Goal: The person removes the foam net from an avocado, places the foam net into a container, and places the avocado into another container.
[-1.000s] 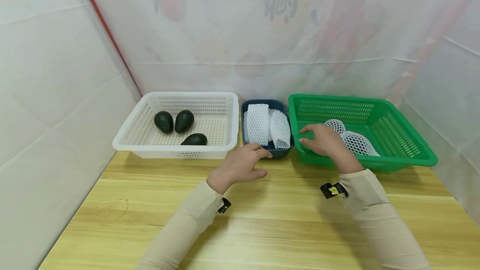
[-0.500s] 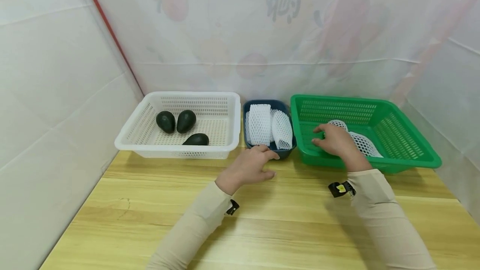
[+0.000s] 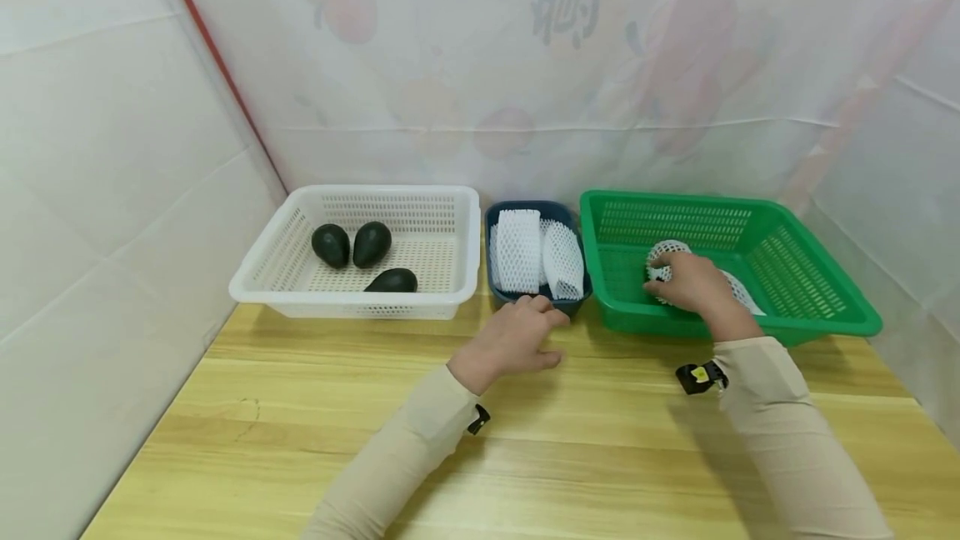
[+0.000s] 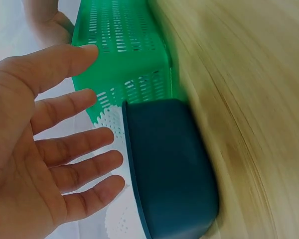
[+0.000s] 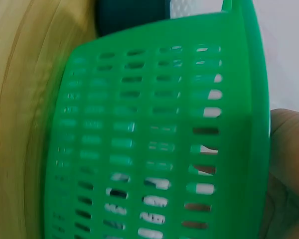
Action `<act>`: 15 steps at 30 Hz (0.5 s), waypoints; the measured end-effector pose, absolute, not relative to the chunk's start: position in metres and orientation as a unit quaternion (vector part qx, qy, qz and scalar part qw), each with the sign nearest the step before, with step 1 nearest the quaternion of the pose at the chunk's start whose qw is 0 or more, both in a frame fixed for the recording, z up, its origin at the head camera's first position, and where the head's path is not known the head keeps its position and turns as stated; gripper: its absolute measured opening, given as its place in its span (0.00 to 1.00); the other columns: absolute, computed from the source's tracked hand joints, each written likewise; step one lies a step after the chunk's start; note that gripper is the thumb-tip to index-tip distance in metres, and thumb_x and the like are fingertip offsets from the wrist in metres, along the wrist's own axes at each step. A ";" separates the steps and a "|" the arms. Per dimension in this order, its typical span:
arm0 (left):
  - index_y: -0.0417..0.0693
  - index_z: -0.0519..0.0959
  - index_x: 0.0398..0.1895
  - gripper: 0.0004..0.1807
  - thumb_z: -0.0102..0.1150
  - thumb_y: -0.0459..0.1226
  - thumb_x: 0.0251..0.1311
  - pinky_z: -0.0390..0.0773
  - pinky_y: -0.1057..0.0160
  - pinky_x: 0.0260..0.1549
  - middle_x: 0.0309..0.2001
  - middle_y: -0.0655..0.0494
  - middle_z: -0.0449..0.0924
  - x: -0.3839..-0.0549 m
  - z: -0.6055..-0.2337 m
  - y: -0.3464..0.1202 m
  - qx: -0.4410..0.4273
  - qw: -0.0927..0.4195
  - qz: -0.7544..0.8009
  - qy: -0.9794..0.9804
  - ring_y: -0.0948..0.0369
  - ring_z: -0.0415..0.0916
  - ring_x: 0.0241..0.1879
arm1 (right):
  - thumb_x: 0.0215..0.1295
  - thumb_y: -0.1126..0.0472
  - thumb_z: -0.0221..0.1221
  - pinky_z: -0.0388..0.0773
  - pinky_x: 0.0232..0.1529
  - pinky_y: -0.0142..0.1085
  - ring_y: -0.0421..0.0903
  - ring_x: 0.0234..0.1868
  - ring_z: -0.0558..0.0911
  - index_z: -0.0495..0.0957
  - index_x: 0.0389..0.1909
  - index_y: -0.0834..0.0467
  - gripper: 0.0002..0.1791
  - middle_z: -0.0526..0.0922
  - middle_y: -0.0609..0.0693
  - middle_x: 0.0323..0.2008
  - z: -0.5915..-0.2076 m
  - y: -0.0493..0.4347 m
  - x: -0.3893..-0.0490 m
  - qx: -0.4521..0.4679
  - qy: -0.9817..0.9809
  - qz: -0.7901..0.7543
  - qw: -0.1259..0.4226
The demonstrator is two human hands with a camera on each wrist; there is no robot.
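Over the green basket (image 3: 622,311), my right hand (image 3: 693,283) has its thumb and fingertips at an avocado in white foam netting (image 3: 670,248). How firmly they hold it is hidden. A second netted piece (image 3: 741,294) lies partly behind the wrist. In the right wrist view, the basket wall (image 5: 184,119) covers most of the right hand (image 5: 289,154). My left hand (image 3: 513,336) hovers at the front of a dark blue tub (image 3: 557,307), fingers spread and holding nothing, as the left wrist view of the hand (image 4: 35,154) shows. White foam net sleeves (image 3: 519,252) fill the tub.
To the left of the tub stands a white basket (image 3: 352,307) with dark avocados (image 3: 372,244) in it. Wooden tabletop (image 3: 360,432) extends in front of the containers. Pale plastic sheeting (image 3: 450,65) hangs behind and at both sides.
My right hand has moved right, from the green basket's left rim to the netted avocado inside. The left hand has drifted slightly right along the tub's front. The containers stay put.
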State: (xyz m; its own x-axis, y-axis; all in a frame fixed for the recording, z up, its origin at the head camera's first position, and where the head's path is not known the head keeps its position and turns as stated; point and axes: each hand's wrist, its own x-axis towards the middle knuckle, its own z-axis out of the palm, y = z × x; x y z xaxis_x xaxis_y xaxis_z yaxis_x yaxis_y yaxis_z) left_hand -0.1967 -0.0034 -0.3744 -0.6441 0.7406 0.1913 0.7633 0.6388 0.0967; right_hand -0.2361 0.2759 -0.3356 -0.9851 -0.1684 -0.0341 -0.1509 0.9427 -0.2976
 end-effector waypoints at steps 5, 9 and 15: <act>0.53 0.75 0.57 0.26 0.59 0.52 0.56 0.71 0.60 0.42 0.49 0.55 0.73 -0.195 -0.370 0.003 -0.414 0.045 -0.057 -0.907 0.58 0.69 0.46 | 0.62 0.57 0.58 0.70 0.38 0.58 0.69 0.45 0.72 0.62 0.60 0.76 0.33 0.68 0.75 0.52 -0.336 0.287 -0.238 -0.075 0.986 -0.144 0.040; 0.53 0.74 0.58 0.28 0.60 0.52 0.55 0.71 0.60 0.42 0.50 0.56 0.71 -0.196 -0.369 0.007 -0.417 0.015 -0.045 -0.908 0.59 0.69 0.47 | 0.61 0.57 0.59 0.69 0.40 0.59 0.70 0.47 0.71 0.58 0.62 0.77 0.36 0.68 0.76 0.52 -0.337 0.295 -0.240 -0.072 0.987 -0.139 0.045; 0.56 0.74 0.58 0.27 0.62 0.52 0.55 0.71 0.61 0.40 0.49 0.56 0.71 -0.195 -0.368 0.011 -0.422 0.002 -0.055 -0.905 0.60 0.69 0.44 | 0.59 0.53 0.60 0.70 0.35 0.59 0.72 0.44 0.70 0.58 0.63 0.74 0.39 0.68 0.77 0.50 -0.339 0.305 -0.242 -0.048 0.991 -0.122 0.037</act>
